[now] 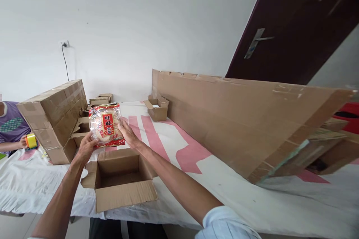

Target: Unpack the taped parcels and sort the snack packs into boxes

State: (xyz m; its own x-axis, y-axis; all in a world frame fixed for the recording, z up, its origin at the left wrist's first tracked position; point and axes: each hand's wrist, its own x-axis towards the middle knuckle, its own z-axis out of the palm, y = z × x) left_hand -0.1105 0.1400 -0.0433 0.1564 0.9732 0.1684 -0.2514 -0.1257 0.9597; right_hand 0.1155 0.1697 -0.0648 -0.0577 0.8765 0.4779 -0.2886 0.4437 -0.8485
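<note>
Between my two hands is a clear and red bag of rice crackers (104, 125), held upright with its printed front toward me. My left hand (86, 147) grips its lower left corner, while my right hand (127, 133) pinches its right edge. Below the bag, an open cardboard box (126, 194) sits near the table's front edge with its flaps folded out. The inside that shows holds nothing visible. The bag is above and behind this box, apart from it.
Stacked closed cartons (53, 119) stand at left, with open boxes (81, 127) beside them. A long cardboard panel (224, 119) runs along the right. A small open box (157, 110) stands at the back. At far left, another person's hand (23, 142) holds a yellow object (31, 140).
</note>
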